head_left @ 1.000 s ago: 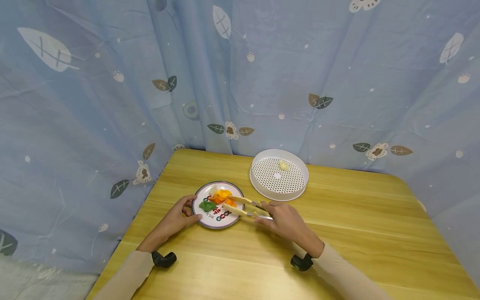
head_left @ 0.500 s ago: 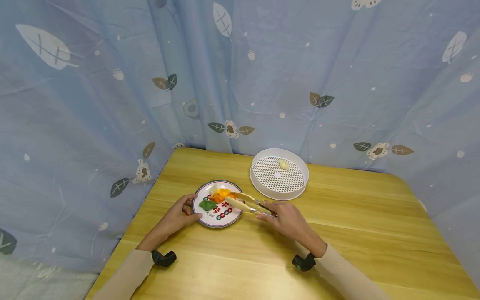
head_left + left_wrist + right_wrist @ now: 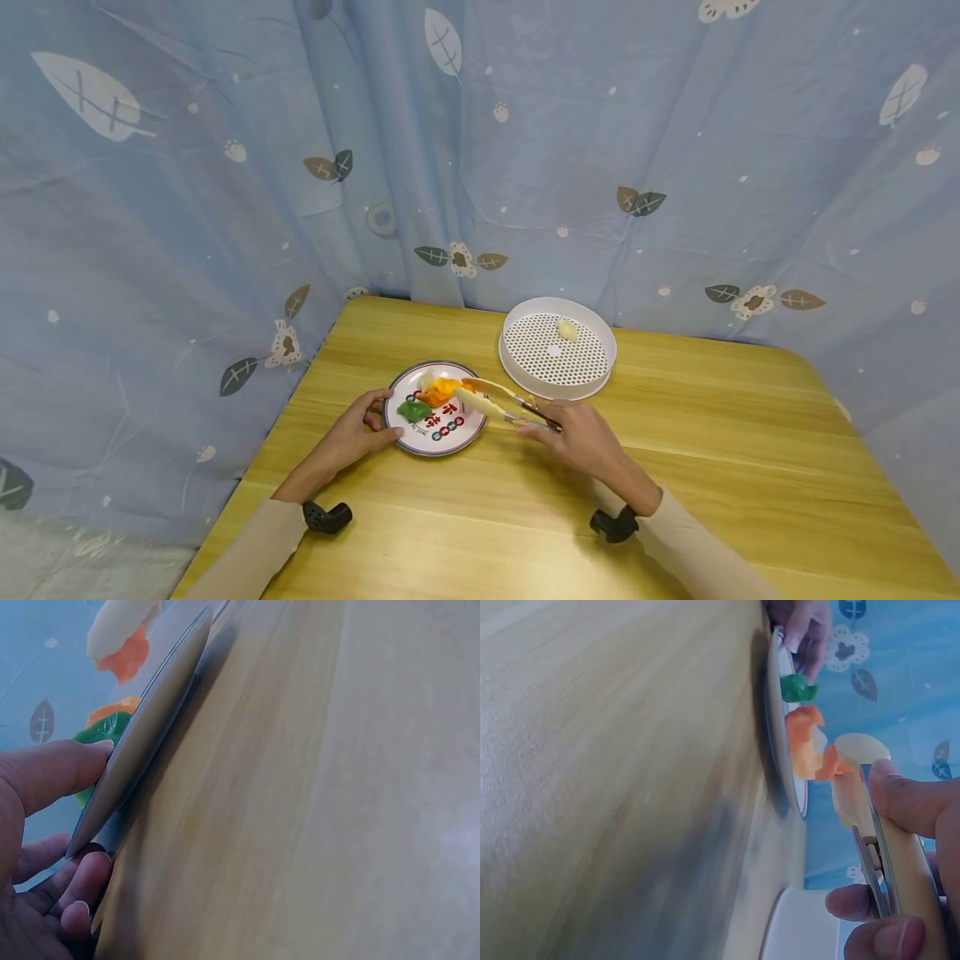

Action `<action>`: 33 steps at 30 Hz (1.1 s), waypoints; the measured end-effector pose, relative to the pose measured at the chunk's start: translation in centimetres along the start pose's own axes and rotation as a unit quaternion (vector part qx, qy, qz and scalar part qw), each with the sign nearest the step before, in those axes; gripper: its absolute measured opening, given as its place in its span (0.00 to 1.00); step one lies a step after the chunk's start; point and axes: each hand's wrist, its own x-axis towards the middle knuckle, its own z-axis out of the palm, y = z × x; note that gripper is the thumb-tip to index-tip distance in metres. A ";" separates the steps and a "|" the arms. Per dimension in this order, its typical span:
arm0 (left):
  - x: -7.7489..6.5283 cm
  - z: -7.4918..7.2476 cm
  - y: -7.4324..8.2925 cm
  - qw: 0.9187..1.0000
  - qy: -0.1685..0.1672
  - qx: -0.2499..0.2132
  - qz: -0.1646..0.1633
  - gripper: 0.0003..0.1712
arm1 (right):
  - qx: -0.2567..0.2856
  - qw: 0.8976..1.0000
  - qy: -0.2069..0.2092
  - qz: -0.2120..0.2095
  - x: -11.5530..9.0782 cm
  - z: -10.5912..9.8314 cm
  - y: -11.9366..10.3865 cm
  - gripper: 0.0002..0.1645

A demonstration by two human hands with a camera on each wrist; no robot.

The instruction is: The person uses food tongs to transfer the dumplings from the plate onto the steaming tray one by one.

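Note:
My left hand (image 3: 355, 429) grips the left rim of a white plate (image 3: 420, 439) with printed lettering, thumb over the edge and fingers below. On the plate lie dumpling-shaped pieces: a green one (image 3: 414, 410), orange and yellow ones (image 3: 442, 389), and a whitish one (image 3: 427, 380). My right hand (image 3: 581, 437) holds tongs (image 3: 491, 407) with cream-coloured heads. Between the tong heads, an orange dumpling-shaped piece (image 3: 830, 763) is held slightly above the plate, as the right wrist view shows; in the head view the tongs mostly hide it.
Behind and right of the plate stands a round white steamer tray (image 3: 517, 379) with a perforated bottom. One pale dumpling-shaped piece (image 3: 567, 330) lies in it. The wooden table (image 3: 720, 433) ends at a blue patterned curtain (image 3: 540, 150) at the back and left.
The tong heads have come together on the orange piece at the plate's right side and lifted it. My right hand has shifted slightly right. The left hand stays on the rim.

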 end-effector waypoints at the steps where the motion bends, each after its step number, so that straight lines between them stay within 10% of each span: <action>1: 0.0 0.0 0.0 1.000 0.000 -0.001 0.000 0.42 | -0.001 1.000 0.000 0.004 0.0 -0.1 0.0 0.16; 11: 0.0 -0.1 0.0 1.000 -0.002 -0.002 0.001 0.41 | -0.012 0.999 -0.002 0.050 -0.2 -1.7 0.6 0.33; 33: 0.0 -0.1 0.0 1.000 0.002 0.002 -0.009 0.41 | -0.037 0.996 0.045 0.070 1.1 -4.5 4.4 0.31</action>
